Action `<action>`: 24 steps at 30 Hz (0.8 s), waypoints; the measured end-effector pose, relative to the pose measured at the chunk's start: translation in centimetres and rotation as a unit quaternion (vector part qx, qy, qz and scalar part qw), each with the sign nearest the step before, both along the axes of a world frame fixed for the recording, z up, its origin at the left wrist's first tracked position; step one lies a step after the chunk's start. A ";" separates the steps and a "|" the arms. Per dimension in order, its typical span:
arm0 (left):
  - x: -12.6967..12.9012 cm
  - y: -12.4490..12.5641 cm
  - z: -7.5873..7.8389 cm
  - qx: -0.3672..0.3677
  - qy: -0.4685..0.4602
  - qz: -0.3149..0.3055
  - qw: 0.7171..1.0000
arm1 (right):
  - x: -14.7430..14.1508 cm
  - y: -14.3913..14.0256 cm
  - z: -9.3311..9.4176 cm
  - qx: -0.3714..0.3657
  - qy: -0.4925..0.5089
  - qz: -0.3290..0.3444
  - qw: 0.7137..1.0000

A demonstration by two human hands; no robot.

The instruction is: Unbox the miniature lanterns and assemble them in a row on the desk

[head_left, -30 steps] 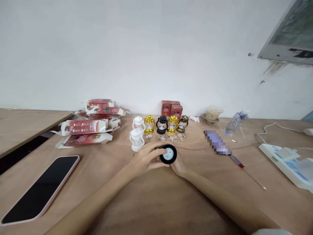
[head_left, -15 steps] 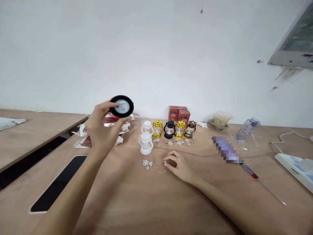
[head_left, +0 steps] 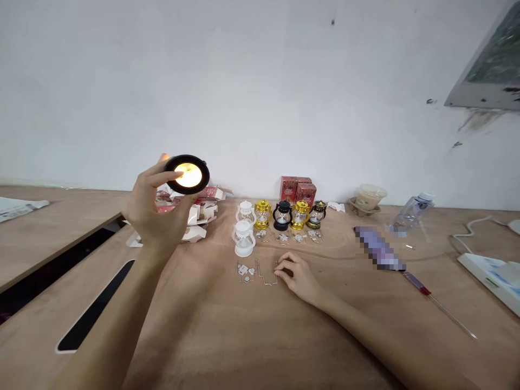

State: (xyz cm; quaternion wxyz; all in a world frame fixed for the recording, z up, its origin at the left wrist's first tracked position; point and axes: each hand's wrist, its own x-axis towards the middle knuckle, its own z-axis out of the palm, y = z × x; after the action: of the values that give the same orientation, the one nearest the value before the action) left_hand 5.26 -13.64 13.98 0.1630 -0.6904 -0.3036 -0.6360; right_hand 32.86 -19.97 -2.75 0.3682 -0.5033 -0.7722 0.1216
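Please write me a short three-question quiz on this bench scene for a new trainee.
1. True or false: the black lantern base in the left hand is lit.
2. The right hand rests on the table beside which item? A) screwdriver B) bent wire handle C) water bottle
3. How many small lanterns stand on the table?

Key
1. True: it glows amber.
2. B: its fingers touch the bent wire handle; the screwdriver and water bottle lie farther right.
3. Six: two white, two gold, one black, one bronze.
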 end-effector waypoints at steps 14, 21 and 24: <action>2.4 -0.5 -0.5 0.028 0.153 0.064 0.986 | 1.4 -0.4 1.0 -0.016 -0.036 0.089 0.995; 4.7 -1.5 -2.5 0.002 0.137 -0.001 0.991 | 1.1 0.2 1.4 -0.028 -0.053 0.104 0.993; 5.8 -1.6 -4.0 -0.004 0.178 -0.030 0.984 | 1.2 0.4 1.4 -0.005 -0.104 0.121 0.987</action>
State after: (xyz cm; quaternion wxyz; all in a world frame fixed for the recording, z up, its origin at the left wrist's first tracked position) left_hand 11.08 -15.25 10.02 0.1931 -0.8021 -0.2515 -0.5060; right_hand 34.09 -19.53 -1.35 0.2662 -0.4176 -0.8610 0.1162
